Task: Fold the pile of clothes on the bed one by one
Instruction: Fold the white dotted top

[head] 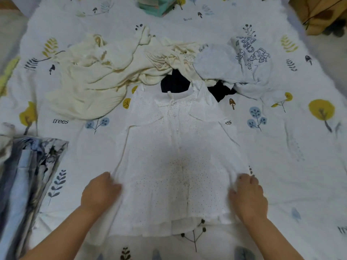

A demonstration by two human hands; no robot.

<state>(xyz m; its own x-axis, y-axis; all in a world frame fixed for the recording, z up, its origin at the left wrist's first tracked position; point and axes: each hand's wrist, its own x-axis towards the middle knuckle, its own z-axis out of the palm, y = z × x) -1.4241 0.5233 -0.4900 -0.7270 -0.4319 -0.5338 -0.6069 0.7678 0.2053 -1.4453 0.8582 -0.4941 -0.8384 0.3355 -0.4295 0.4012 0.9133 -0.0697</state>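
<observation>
1. I see a white dotted top (176, 156) spread flat, front up, on the bed (300, 147), neckline away from me and hem nearest me; it looks smoothed but not yet folded, so I judge this garment to be at its first step.

2. My left hand (100, 192) sits on the top's left side seam near the hem, my right hand (247, 197) on the right side seam. Both sets of fingers curl into the cloth and appear to pinch its edges, though the grip itself is partly hidden under the knuckles.

3. Work done, as far as I can tell: a blue-grey patterned folded stack (28, 177) lies at the bed's left edge, and a green folded item (156, 5) at the far end.

4. Work left: beyond the neckline lie a crumpled cream garment (90, 76), a dark garment (175, 81) partly buried, and a pale blue printed shirt (240, 64). I count at least three still unfolded, so I judge the task to be well short of its end.

5. Edges: the neckline touches the dark garment and the cream one lies just beside the left shoulder, so room is tight there.

6. Open room: bare sheet shows to the right of the top, and a narrower strip on the left before the stack; folding the sides inward should meet nothing.
</observation>
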